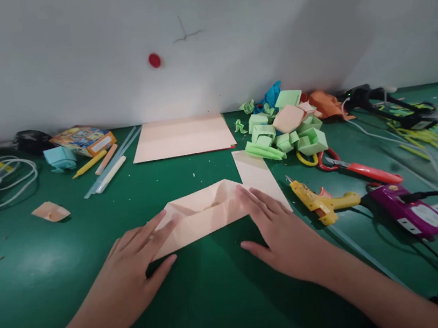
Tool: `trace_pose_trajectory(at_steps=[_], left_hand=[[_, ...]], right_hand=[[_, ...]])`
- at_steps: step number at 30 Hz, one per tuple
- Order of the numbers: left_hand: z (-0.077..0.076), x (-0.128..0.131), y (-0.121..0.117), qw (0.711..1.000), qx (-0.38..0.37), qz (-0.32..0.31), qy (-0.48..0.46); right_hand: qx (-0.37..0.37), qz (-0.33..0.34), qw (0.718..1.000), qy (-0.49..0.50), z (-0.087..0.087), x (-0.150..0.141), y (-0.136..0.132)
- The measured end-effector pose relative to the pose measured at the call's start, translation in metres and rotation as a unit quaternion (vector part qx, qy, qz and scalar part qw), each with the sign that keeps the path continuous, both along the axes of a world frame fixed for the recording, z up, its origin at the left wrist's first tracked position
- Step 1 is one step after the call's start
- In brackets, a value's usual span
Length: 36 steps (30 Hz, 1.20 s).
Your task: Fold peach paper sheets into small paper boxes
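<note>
A folded piece of pale peach paper (pixel 206 221) lies on the green table in front of me, its upper edge raised into an open fold. On its left end rest the outstretched fingers of my left hand (pixel 137 254), thumb apart on the near side. My right hand (pixel 274 227) presses its fingertips on the right end, fingers long and thumb spread away. Neither hand is wrapped round the paper. Partly under the right fingers, a flat peach strip (pixel 259 174) runs back towards a heap of folded green and peach paper pieces (pixel 279 128).
Peach sheets (pixel 182 136) lie against the wall. To the right are a yellow glue gun (pixel 322 199), red-handled scissors (pixel 366 167) and a purple power strip (pixel 410 207) with cords. On the left lie glue sticks (pixel 113 165), a yellow marker (pixel 89 164) and a small folded paper (pixel 51 211).
</note>
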State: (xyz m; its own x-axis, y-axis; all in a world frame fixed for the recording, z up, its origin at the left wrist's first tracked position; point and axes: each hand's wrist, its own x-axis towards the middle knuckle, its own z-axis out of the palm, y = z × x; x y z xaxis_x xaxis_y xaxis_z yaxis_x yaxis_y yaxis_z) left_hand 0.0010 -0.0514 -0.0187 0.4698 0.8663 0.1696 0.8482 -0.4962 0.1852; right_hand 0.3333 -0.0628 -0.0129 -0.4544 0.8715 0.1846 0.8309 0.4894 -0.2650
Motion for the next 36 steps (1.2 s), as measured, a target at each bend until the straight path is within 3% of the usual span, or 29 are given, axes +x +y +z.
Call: trace_pose_trajectory(at_steps=[3, 9, 14, 17, 21, 24, 30, 36], left_hand=[[0.005, 0.007, 0.005, 0.998, -0.022, 0.027, -0.053], [0.032, 0.016, 0.012, 0.986, -0.059, -0.07, -0.142], [0.05, 0.029, 0.052, 0.983, -0.102, -0.004, -0.152], [0.047, 0.049, 0.077, 0.992, -0.119, 0.028, -0.042], [0.038, 0.078, 0.091, 0.994, -0.091, -0.019, 0.066], [0.039, 0.092, 0.089, 0.988, -0.091, -0.075, 0.096], [0.044, 0.099, 0.08, 0.986, -0.095, -0.104, 0.093], [0.044, 0.102, 0.079, 0.989, -0.111, -0.078, 0.057]], right_hand=[[0.004, -0.018, 0.999, 0.046, 0.007, 0.002, 0.01], [-0.017, 0.017, 0.998, 0.061, 0.011, 0.012, 0.022], [-0.029, 0.103, 0.99, 0.093, 0.021, 0.016, 0.014], [-0.066, 0.11, 0.985, 0.118, 0.035, 0.023, 0.017], [-0.053, 0.003, 0.987, 0.152, 0.049, 0.034, 0.037], [-0.054, -0.058, 0.99, 0.117, 0.048, 0.027, 0.052], [-0.058, -0.019, 0.998, -0.011, 0.028, -0.007, 0.056], [-0.034, 0.001, 0.999, 0.01, 0.026, -0.009, 0.053]])
